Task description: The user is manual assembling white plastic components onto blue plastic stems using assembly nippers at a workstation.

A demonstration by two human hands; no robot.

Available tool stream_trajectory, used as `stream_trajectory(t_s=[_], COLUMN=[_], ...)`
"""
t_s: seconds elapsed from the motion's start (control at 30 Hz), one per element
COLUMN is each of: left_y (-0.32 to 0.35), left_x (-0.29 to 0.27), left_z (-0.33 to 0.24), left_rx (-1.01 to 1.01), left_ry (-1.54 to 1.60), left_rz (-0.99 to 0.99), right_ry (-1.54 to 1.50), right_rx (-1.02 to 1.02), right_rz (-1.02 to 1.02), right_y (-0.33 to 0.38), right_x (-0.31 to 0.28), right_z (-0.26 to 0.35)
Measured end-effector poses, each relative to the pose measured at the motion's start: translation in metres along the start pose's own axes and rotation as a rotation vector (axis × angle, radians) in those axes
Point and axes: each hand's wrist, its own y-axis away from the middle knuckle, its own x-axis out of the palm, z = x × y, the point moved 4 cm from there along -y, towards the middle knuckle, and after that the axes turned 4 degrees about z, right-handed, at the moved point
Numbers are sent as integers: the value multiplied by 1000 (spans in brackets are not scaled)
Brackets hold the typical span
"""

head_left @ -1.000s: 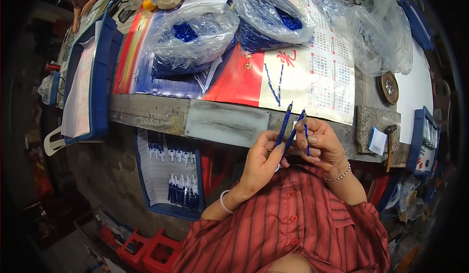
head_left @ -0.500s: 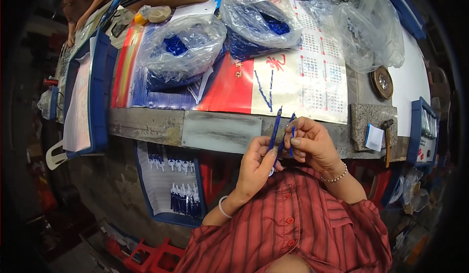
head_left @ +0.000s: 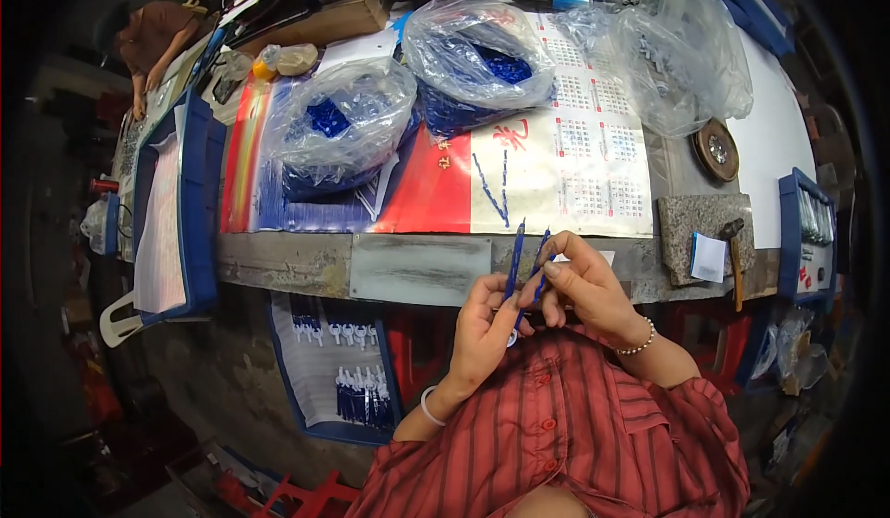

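My left hand point(head_left: 480, 325) is closed round a slim dark blue strip point(head_left: 515, 263) that stands up past the fingertips, with a small white round end point(head_left: 512, 337) showing below. Beside it, my right hand point(head_left: 591, 286) pinches a thin blue twisted strand point(head_left: 540, 288) between thumb and fingers. The two hands nearly touch, just in front of the table's front edge; where the strand meets the strip is hidden by fingers. On the calendar sheet beyond lie two blue chain-like strands point(head_left: 505, 179) forming a V.
Two clear bags of blue pieces point(head_left: 343, 133) point(head_left: 482, 73) stand on the table. At right are a bag of grey pieces point(head_left: 663, 63), a round dish point(head_left: 716, 150), a stone block point(head_left: 691, 217) and a hammer point(head_left: 737, 272). Below sits a blue tray point(head_left: 320, 397) of white-headed blue strips.
The table has shifted slightly down in view. My right hand's fingers have moved in closer to my left hand, and the strand now sits lower between them.
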Motion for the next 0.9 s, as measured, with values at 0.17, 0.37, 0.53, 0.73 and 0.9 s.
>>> stream_trajectory(t_s=[0.17,0.37,0.53,0.73,0.9], left_y=[2,3,1,5,7], left_x=[2,2,4,12,12], left_z=[1,0,6,4,5], left_rx=[5,-4,-79,-87,-77], left_ry=[20,-29,-55,-198,-247], left_rz=[0,20,92,167,169], right_ry=[115,426,1049,1335,1470], right_rx=[-26,-128,-207,-328,-302], right_rz=[42,24,78,233,299], right_y=[3,12,20,21,16], right_x=[5,-10,2,14,16], right_z=[4,5,40,47,40])
